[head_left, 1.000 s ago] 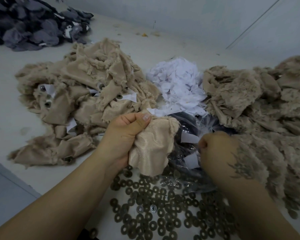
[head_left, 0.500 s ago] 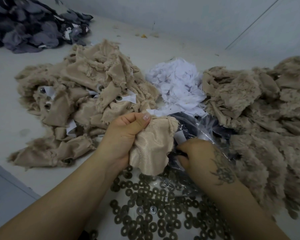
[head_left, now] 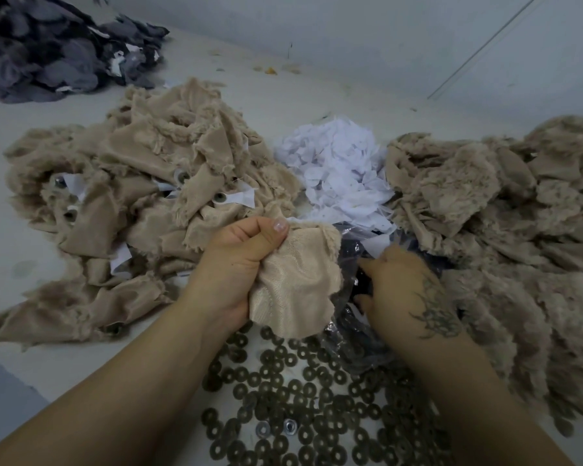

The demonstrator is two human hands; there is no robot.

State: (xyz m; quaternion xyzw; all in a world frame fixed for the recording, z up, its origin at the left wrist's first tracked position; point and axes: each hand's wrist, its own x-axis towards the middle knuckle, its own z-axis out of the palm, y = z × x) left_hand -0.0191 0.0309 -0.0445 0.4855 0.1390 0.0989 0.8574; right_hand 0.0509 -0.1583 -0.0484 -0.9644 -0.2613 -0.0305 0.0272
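My right hand (head_left: 406, 290) has slid toward nine o'clock and uncurled from its fist, fingers now inside the crinkled clear plastic bag (head_left: 357, 344).

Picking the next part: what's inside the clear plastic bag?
Through the clear plastic bag show dark pieces and a white paper slip. The right hand reaches in; what its fingers touch is covered.

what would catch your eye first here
The left hand at the centre, gripping a beige cloth scrap, draws the eye first, with the tattooed right hand beside it reaching into a clear bag. Dark washers lie scattered in front of the hands. Behind, a beige cloth heap at left and a furry heap at right flank a white paper pile.
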